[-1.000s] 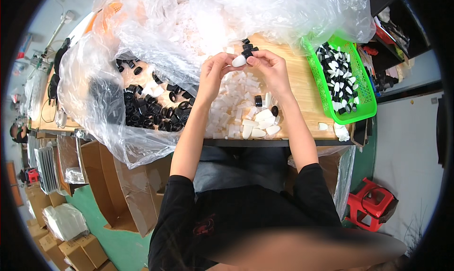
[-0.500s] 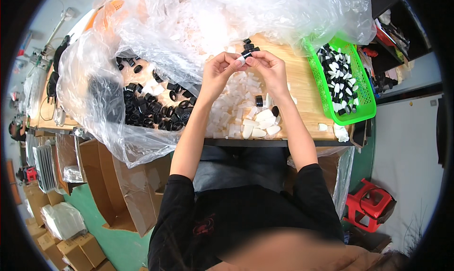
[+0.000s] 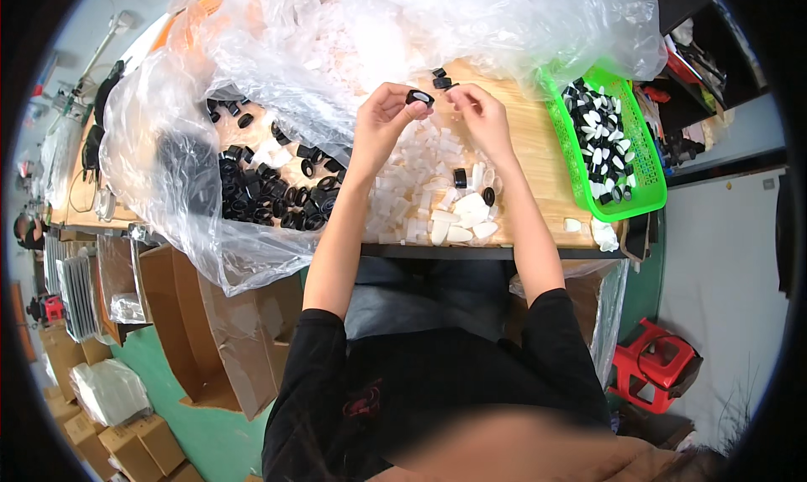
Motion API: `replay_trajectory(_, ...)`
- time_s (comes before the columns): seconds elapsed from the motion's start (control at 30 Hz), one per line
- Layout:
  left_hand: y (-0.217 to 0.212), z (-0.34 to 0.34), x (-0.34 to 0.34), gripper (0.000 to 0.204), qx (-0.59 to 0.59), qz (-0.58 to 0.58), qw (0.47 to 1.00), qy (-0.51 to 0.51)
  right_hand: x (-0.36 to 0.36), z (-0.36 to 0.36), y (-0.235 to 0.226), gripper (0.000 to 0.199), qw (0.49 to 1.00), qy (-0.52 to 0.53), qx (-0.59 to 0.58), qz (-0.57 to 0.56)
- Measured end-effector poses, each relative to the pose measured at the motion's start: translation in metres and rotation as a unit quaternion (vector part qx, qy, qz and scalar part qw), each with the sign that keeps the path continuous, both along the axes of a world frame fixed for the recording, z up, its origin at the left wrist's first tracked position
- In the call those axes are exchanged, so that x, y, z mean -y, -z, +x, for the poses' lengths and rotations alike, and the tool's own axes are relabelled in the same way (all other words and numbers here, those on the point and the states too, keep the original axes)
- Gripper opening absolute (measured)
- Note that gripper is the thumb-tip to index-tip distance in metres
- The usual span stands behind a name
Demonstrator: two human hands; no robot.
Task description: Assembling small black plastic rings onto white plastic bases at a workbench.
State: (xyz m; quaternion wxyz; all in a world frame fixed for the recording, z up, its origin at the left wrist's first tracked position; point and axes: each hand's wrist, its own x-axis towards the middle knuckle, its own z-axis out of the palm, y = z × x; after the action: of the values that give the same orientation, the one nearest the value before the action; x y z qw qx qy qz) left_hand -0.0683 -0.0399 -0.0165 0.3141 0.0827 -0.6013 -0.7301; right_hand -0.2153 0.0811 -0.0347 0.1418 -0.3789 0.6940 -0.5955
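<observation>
Between the thumb and fingers of my left hand [image 3: 384, 119] is a small black ring-shaped cap [image 3: 419, 99], its opening pale inside. My right hand [image 3: 481, 122] hovers just right of it, apart from the cap, fingers loosely bent and nothing visible in them. A few black caps [image 3: 441, 82] lie on the table just beyond my hands. Below my hands spreads a heap of small translucent white pieces [image 3: 412, 175]. Nearer the table edge are larger white rounded pieces [image 3: 461, 218] and a black ring [image 3: 488, 196].
Many black rings [image 3: 269, 198] lie on clear plastic sheeting [image 3: 252, 263] at the left. A green basket [image 3: 577, 169] at the right contains black and white pieces. More plastic bags [image 3: 521, 28] cover the far side. A cardboard box [image 3: 181, 314] and red stool [image 3: 651, 364] stand below.
My right hand has let go of the black cap and moved slightly right. My left hand keeps it, now turned so its opening shows.
</observation>
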Motion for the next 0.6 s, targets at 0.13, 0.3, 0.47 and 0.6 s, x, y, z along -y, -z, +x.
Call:
replay_trajectory(0.13,0.002,0.001,-0.002,0.025,0.005,-0.066,0.998,-0.016,0.008,0.01,0.02,0.009,0.936,-0.018,-0.339,0.09)
replay_trajectory(0.3,0.001,-0.002,-0.004,0.032,-0.022,-0.15,0.988,-0.042,0.004,0.009,0.018,0.01,0.949,-0.028,-0.284,0.134)
replay_trajectory(0.47,0.004,0.0,0.0,0.031,-0.002,-0.214,0.973,-0.081,-0.006,0.016,-0.022,0.016,0.988,0.055,-0.123,-0.069)
replay_trajectory(0.6,0.009,-0.002,-0.002,0.03,0.026,-0.18,0.981,-0.073,-0.005,0.033,-0.031,0.008,0.969,-0.015,0.066,-0.238)
